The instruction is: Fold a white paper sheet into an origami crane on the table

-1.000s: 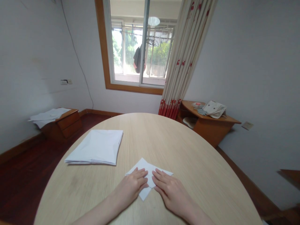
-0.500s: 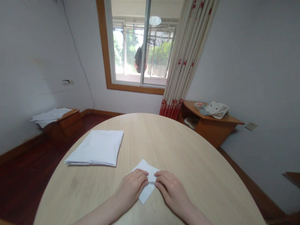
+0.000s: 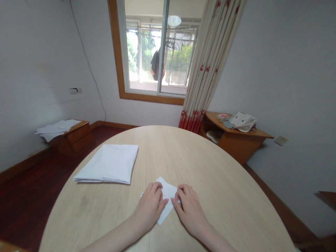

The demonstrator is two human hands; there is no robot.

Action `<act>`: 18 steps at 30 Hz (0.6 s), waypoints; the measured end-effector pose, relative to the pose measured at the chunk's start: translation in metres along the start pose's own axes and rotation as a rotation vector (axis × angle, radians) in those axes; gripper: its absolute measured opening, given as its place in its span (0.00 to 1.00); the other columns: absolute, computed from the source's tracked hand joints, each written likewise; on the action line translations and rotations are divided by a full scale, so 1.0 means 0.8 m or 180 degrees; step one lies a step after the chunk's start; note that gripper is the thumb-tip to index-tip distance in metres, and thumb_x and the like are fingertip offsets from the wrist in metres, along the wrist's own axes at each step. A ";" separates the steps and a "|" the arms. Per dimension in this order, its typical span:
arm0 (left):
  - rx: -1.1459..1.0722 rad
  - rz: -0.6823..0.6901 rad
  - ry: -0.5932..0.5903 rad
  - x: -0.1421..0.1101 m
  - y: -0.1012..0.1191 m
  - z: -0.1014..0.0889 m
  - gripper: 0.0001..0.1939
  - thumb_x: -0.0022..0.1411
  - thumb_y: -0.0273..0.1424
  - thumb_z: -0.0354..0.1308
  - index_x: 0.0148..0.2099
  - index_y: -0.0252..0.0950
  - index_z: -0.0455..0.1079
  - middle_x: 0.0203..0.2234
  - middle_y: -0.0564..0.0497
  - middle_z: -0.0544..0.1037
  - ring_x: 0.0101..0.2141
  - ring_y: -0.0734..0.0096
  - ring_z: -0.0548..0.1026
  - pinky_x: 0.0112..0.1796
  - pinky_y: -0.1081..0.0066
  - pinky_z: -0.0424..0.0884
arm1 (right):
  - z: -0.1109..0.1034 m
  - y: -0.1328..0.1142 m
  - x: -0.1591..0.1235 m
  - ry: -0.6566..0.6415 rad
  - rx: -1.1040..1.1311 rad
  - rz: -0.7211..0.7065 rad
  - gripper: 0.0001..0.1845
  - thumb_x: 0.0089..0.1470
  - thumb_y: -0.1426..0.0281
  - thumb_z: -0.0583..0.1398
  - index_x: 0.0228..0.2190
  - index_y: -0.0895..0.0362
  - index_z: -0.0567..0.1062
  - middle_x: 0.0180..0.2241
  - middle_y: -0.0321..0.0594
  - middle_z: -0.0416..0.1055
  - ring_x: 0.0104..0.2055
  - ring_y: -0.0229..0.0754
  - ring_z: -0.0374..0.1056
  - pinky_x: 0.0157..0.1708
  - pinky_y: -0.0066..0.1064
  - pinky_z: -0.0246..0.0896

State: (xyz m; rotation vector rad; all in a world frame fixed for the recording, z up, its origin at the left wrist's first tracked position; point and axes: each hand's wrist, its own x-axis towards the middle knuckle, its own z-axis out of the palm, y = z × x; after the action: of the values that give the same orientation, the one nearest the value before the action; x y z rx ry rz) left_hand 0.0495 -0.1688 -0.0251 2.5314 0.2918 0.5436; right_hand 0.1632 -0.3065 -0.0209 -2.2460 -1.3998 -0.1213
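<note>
Head view: folded white sheet (image 3: pixel 168 191) is pressed on the tabletop (image 3: pixel 210 175) by partly curled left hand (image 3: pixel 149 206) and right hand (image 3: pixel 187 210), grip unclear, white sheet stack (image 3: pixel 107 163) lying far left.

Working on an oval light-wood table (image 3: pixel 210 196) here, guys: there's a neat stack of white paper (image 3: pixel 106 163) at my 11 o'clock, plus one folded white sheet (image 3: pixel 168 192) close in at 12.

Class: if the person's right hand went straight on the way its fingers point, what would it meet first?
The folded white paper, right at the fingertips of the right hand, perhaps already touching them; depth is unclear here.
</note>
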 end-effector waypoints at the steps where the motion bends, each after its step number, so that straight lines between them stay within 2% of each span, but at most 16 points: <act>1: 0.0042 -0.0034 -0.0010 0.000 0.002 0.000 0.07 0.64 0.26 0.55 0.31 0.36 0.65 0.43 0.45 0.71 0.45 0.58 0.68 0.46 0.57 0.68 | 0.001 -0.001 0.000 -0.0004 -0.0050 0.0005 0.07 0.59 0.70 0.54 0.28 0.55 0.66 0.36 0.43 0.66 0.39 0.46 0.65 0.39 0.38 0.63; 10: 0.0091 -0.0098 0.0050 0.004 0.004 0.002 0.08 0.63 0.26 0.55 0.30 0.36 0.64 0.41 0.46 0.70 0.43 0.58 0.68 0.44 0.58 0.67 | 0.008 -0.003 0.004 0.0177 -0.0382 0.0014 0.07 0.56 0.71 0.56 0.26 0.55 0.65 0.33 0.41 0.66 0.37 0.46 0.65 0.38 0.37 0.61; 18: -0.0288 -0.0153 -0.0009 0.008 -0.003 -0.004 0.08 0.59 0.23 0.58 0.33 0.38 0.61 0.34 0.51 0.69 0.39 0.62 0.67 0.40 0.64 0.66 | 0.001 0.001 0.006 0.0046 -0.0122 -0.0012 0.03 0.57 0.72 0.56 0.30 0.55 0.65 0.35 0.40 0.66 0.39 0.45 0.64 0.39 0.36 0.60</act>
State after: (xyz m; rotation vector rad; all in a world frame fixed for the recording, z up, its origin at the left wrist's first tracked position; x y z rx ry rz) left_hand 0.0531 -0.1631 -0.0219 2.4314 0.3190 0.5229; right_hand 0.1662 -0.3030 -0.0203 -2.2691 -1.4053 -0.1664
